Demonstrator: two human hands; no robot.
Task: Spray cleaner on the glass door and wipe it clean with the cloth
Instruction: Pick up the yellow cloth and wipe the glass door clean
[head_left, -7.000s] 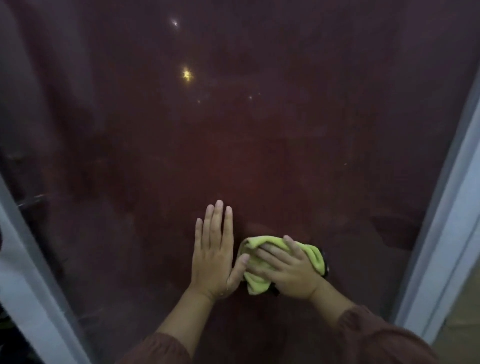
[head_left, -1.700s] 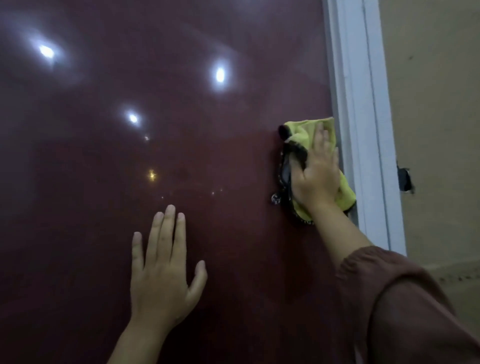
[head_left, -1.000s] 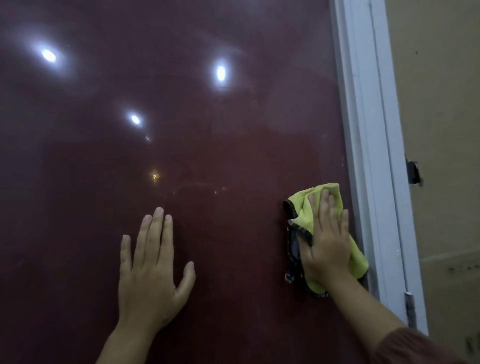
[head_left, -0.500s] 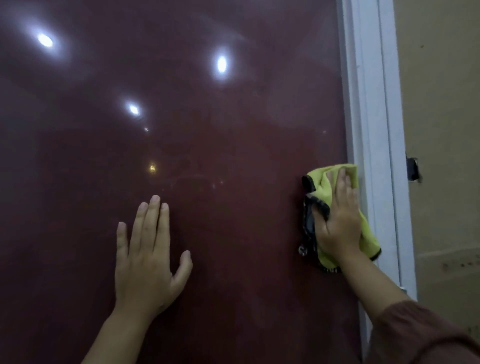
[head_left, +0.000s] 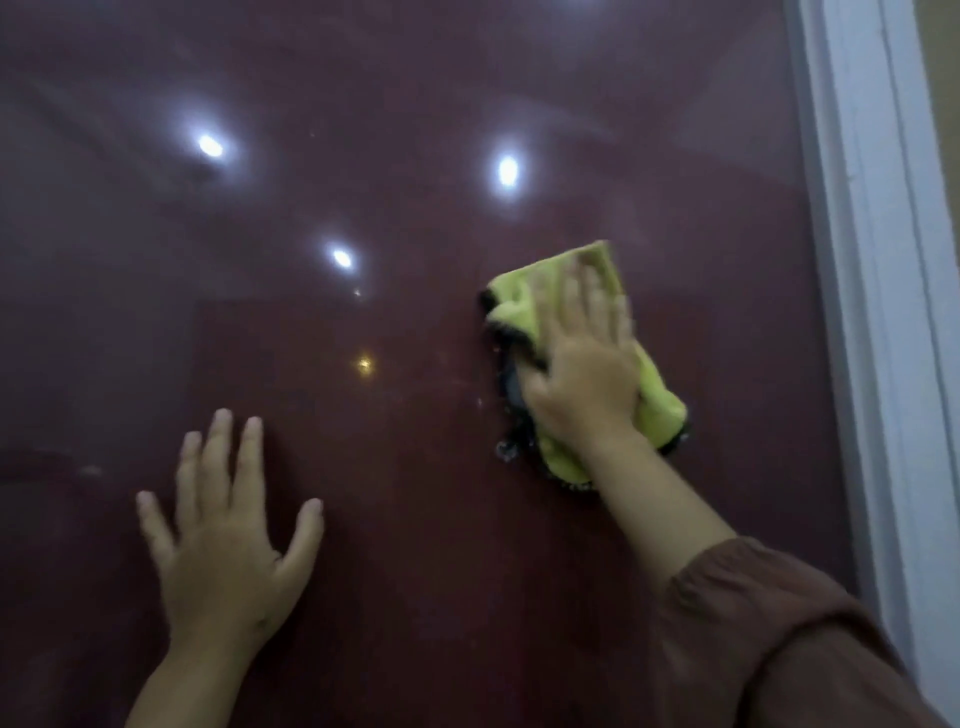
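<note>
The dark reddish glass door (head_left: 415, 519) fills nearly the whole head view and reflects several ceiling lights. My right hand (head_left: 582, 384) presses a folded yellow-green cloth (head_left: 524, 301) with a dark edge flat against the glass, right of centre and a little away from the frame. My left hand (head_left: 228, 545) rests flat on the glass at the lower left, fingers spread, holding nothing. No spray bottle is in view.
The white door frame (head_left: 872, 312) runs down the right edge, with a strip of beige wall (head_left: 945, 104) beyond it. My brown sleeve (head_left: 769, 639) covers the lower right corner.
My right hand has slid the cloth leftward, away from the white frame and toward the middle of the glass. My left hand stays flat on the glass at the lower left.
</note>
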